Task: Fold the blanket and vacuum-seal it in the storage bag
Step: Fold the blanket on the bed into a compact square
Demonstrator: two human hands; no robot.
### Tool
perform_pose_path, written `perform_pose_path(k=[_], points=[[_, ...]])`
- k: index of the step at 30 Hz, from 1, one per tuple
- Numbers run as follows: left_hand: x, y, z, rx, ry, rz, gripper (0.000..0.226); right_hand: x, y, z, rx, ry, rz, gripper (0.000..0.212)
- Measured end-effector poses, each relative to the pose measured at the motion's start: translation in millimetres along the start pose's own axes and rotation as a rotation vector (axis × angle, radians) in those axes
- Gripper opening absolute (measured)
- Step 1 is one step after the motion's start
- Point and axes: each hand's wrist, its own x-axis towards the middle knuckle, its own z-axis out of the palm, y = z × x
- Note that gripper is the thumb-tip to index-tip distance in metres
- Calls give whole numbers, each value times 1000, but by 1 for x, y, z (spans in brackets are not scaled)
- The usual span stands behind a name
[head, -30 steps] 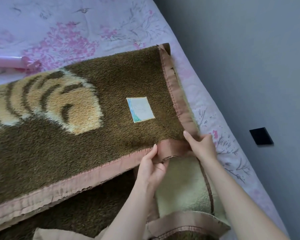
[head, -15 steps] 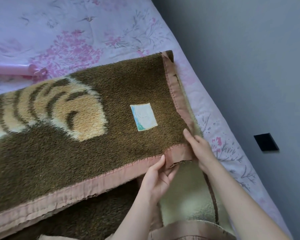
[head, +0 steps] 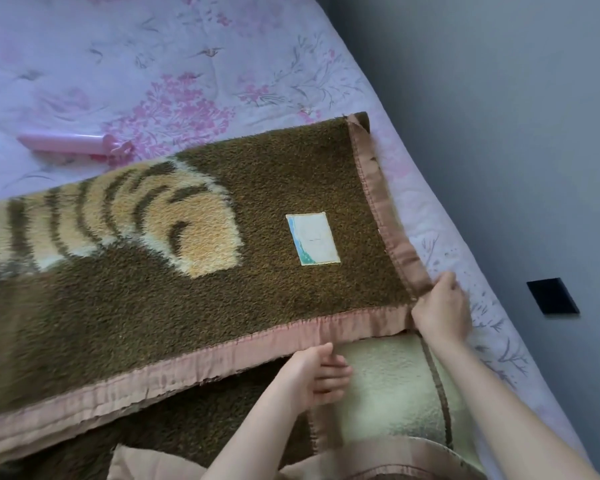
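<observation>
My right hand (head: 442, 308) pinches the near right corner of the blanket (head: 194, 289), fingers curled round the pink satin binding (head: 388, 216) where the two hemmed edges meet. My left hand (head: 321, 377) lies beneath the near hem with fingers extended and relaxed, touching the underside of the upper layer; it grasps nothing that I can confirm. The blanket, brown pile with a cream and tan striped figure, lies folded over itself on the bed (head: 125, 64), and a pale rectangular label (head: 313, 239) is sewn near the held corner. A cream lower layer (head: 392, 386) shows below the upper layer near my hands. A pink tube-shaped object (head: 73, 145) rests on the floral sheet beyond the far edge of the blanket, close to it, and I cannot tell whether they touch. The right binding runs close along the edge of the bed, leaving a narrow strip of sheet; grey floor (head: 499, 116) lies beyond, with a small black square object (head: 552, 296) on it. Open sheet extends behind the blanket. The left part of the blanket is cut off by the frame, and its near folds are blurred.
</observation>
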Motion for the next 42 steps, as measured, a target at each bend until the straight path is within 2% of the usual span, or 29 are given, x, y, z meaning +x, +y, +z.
perform_pose_path(k=[1, 3, 5, 6, 9, 11, 14, 17, 24, 29, 33, 35, 39, 42], points=[[-5, -3, -15, 28, 30, 22, 33, -5, -5, 0, -104, 61, -77, 42], [-18, -10, -52, 40, 125, 85, 27, -23, -19, 2, -124, 95, -349, 54], [-35, -19, -93, -11, 237, 155, 22, -47, -33, 12, -57, -29, -619, 54], [-41, -22, -113, -39, 287, 185, 20, -55, -36, 18, -47, -139, -680, 52], [-61, -43, -173, -110, 446, 260, 15, -81, -49, 26, -217, -417, -657, 54], [-73, -60, -208, -121, 528, 302, 14, -93, -60, 26, -405, -439, -599, 56], [-83, -77, -242, -86, 571, 347, 17, -113, -86, 17, -475, -404, -556, 50], [-98, -99, -275, -100, 614, 362, 16, -158, -127, 22, -428, -433, -718, 51], [-133, -176, -352, -31, 725, 401, 17, -284, -218, 52, -376, -639, -1078, 43], [-188, -242, -414, 194, 946, 421, 20, -372, -261, 76, -392, -777, -1209, 51], [-232, -292, -471, 384, 1172, 465, 29, -444, -286, 89, -442, -952, -1349, 50], [-248, -326, -509, 479, 1254, 437, 34, -486, -296, 98, -482, -1062, -1354, 50], [-268, -358, -564, 815, 1202, 288, 57, -529, -298, 110, -644, -1251, -1312, 65], [-275, -372, -601, 1046, 1049, 153, 72, -551, -300, 118, -798, -1335, -1236, 94]])
